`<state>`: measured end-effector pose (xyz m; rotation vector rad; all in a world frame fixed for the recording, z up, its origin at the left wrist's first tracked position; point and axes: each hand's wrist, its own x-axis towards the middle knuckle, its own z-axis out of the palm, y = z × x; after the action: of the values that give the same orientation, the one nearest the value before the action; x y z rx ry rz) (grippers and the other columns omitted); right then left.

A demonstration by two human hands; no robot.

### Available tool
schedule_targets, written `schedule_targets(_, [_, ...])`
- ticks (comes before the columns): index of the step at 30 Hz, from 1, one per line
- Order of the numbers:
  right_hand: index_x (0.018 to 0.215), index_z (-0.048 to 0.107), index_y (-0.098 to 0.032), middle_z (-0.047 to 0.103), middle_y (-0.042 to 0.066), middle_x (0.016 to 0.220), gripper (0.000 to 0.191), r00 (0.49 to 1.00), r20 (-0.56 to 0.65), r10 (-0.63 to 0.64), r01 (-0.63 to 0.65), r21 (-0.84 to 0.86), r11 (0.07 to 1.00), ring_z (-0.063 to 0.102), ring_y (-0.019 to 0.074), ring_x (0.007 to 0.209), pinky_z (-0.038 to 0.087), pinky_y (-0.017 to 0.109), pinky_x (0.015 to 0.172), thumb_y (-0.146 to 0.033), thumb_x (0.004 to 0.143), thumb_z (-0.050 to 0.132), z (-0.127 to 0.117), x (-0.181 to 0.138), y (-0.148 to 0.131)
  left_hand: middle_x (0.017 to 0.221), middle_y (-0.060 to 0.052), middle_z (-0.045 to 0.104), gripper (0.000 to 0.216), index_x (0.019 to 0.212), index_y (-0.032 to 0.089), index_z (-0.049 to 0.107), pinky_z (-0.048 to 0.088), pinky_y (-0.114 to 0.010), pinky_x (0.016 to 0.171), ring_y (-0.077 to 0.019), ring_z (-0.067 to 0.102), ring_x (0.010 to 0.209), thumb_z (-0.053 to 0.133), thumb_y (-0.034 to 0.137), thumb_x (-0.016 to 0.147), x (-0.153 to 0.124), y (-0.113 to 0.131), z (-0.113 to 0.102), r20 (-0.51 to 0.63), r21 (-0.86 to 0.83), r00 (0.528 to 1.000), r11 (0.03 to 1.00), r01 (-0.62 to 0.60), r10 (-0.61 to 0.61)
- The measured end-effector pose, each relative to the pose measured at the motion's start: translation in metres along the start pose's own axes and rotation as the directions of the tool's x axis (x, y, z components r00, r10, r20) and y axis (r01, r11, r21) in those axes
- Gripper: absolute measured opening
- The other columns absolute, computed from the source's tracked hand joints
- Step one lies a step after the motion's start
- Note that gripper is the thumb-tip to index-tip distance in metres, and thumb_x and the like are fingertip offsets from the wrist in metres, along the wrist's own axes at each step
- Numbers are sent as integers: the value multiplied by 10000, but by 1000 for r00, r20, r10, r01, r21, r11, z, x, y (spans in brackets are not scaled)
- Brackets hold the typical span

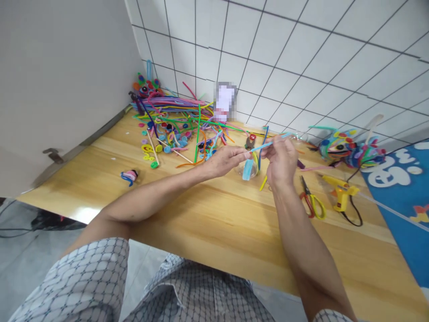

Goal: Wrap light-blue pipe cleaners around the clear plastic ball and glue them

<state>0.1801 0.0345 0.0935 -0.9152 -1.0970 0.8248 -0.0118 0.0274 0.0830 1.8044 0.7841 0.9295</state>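
Note:
A light blue pipe cleaner [263, 146] stretches between my two hands above the wooden table. My left hand [228, 161] pinches its left end between thumb and fingers. Further along, my right hand [281, 158] grips it with bent fingers, and the far end sticks out past them. Just under my left fingertips lies a clear plastic piece with light blue strips [248, 170] on it; whether my left hand touches it I cannot tell. Pliers with red on them [250, 141] lie behind the hands, partly hidden. A blue pipe cleaner [263, 145] stands out between the hands.
Scissors [315, 205] and a yellow glue gun [341, 193] with a black cord lie at right. Colourful decorated figures [348, 150] stand behind them. Pipe cleaners [177, 105], buttons and sticks crowd the back left. A phone [224, 102] leans on the tiled wall.

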Motion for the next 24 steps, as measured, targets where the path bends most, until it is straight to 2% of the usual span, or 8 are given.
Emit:
schedule_targets(3, [789,699,-227,696,-28,734,421,999,-33,16,-12,95,995,598,97,554,467,239,514,-598,855,886,4,-2,-7,727,36,418,607,782,198,567,321,-267,679,-127,416,708,547,748,1040,0,0,-1,-3,25,999,999,-38,38])
schedule_targets(5, [770,677,-222,693,-19,744,416,999,-45,8,-3,93,996,597,95,543,466,240,504,-581,879,854,4,-2,-9,746,29,436,571,770,204,543,331,-268,697,-132,433,733,535,705,1044,1,0,-1,0,47,1000,999,-28,28])
schedule_targets(12, [768,686,-205,673,-21,713,503,997,-80,-8,11,42,999,580,93,521,449,233,473,-660,871,877,-3,5,-6,794,24,507,505,850,203,596,358,-273,721,-142,484,768,553,675,1024,4,-4,0,-31,53,999,998,-29,31])
schedule_targets(15, [724,679,-213,679,-12,696,475,992,-124,18,-6,97,995,553,94,502,430,237,458,-619,872,872,-6,9,-5,738,35,457,508,737,213,501,317,-283,704,-131,453,724,558,613,1045,4,-7,1,-50,89,998,996,-31,35])
schedule_targets(18, [687,677,-242,677,-10,687,342,988,-148,35,-7,187,982,532,105,494,440,257,460,-487,860,840,-7,10,-5,693,43,419,540,677,216,422,298,-288,702,-123,438,700,590,557,1061,5,-9,1,-65,119,997,992,-33,41])
schedule_targets(21, [703,702,-259,678,-2,700,320,993,-118,-6,29,197,980,551,121,521,450,267,475,-478,920,784,-6,8,-7,694,44,423,520,682,210,436,302,-286,706,-123,446,708,610,506,1073,6,-8,1,-82,114,996,993,-35,44])
schedule_targets(24, [847,783,-242,671,-10,717,412,999,-22,-36,39,120,992,572,122,553,434,253,482,-641,938,822,-2,1,-9,704,45,412,465,719,206,495,302,-289,701,-126,425,705,595,494,1070,6,-6,1,-83,95,996,995,-24,32])
